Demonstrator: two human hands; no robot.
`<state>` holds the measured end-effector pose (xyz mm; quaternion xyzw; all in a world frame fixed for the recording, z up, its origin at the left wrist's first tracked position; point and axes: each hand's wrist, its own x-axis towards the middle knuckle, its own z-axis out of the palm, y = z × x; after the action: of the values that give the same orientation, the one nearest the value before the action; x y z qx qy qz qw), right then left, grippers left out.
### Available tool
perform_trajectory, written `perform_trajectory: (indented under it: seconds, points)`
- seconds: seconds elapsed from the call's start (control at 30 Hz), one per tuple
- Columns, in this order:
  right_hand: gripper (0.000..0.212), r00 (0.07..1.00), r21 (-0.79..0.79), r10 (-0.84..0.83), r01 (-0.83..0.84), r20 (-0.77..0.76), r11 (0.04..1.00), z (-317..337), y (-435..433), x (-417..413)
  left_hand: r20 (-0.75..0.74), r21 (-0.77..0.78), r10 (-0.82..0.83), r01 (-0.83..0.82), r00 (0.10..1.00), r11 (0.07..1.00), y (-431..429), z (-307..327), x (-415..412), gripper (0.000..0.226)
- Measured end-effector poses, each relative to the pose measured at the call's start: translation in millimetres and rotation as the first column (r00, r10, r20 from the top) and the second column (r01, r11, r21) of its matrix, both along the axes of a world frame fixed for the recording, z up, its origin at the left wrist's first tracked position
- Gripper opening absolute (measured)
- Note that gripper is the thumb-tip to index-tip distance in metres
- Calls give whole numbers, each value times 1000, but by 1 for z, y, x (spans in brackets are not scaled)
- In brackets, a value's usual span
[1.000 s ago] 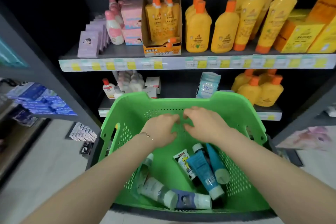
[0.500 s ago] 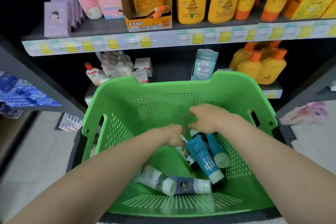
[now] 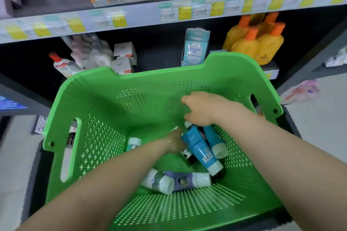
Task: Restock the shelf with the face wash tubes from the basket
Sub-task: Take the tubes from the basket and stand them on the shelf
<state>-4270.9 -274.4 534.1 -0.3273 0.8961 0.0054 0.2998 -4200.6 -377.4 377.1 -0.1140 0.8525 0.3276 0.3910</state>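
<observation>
A green perforated basket (image 3: 97, 110) stands in front of the shelves. Several face wash tubes lie at its bottom: two blue tubes (image 3: 199, 148) side by side, a purple tube (image 3: 187, 181), a white-capped clear tube (image 3: 159, 182), a small black-and-white tube (image 3: 187, 155) and a teal tube (image 3: 132, 143). My left hand (image 3: 175, 141) reaches deep among the tubes, its fingers hidden behind the blue tubes. My right hand (image 3: 201, 108) is curled over the top ends of the blue tubes, touching them.
The lower shelf (image 3: 157, 58) behind the basket holds white boxes (image 3: 124, 58), a wipes pack (image 3: 194, 50) and yellow bottles (image 3: 259, 43), with a bare gap between boxes and wipes. The upper shelf edge (image 3: 169, 15) carries price tags. Grey floor lies on both sides.
The view has dropped and closed in on the basket. Both hands have gone from the basket's middle down to the tubes; the left hand is now lowest, the right rests on the blue tubes.
</observation>
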Motion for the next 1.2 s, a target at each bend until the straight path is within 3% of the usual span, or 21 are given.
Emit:
perform_trajectory:
  seconds: [0.1,0.2,0.3,0.47,0.6,0.77,0.97,1.1,1.2]
  points:
    - [37,1000,10,13,-13,1,1000,-1,0,2,1,22,59,-60,998,998,2,-10,5,49]
    - [40,1000,13,5,-5,-5,1000,0,1,0,32,59,168,-169,985,984,1,-15,5,54]
    - [39,1000,7,-10,10,-8,1000,0,0,-1,71,-6,212,-212,975,977,-1,-15,4,37]
    - [38,1000,-3,-8,8,15,1000,-3,-1,0,98,-52,270,-266,958,963,-6,-18,2,29]
    - [41,1000,-11,-4,4,25,1000,-3,-1,-1,191,70,340,-358,921,931,-5,-12,0,28]
    - [41,1000,-35,2,-1,25,999,-4,-2,-1,295,189,304,-367,906,911,-2,3,-3,37]
    - [41,999,-57,-15,17,29,998,-5,-1,-5,173,245,276,-313,945,918,2,46,-11,13]
    - [41,999,-72,-13,16,45,997,-6,-2,-4,-11,160,250,-245,968,956,-10,63,-17,52]
    - [41,998,-65,-23,26,53,998,-8,-2,-4,-68,197,279,-261,958,945,-21,86,-14,49]
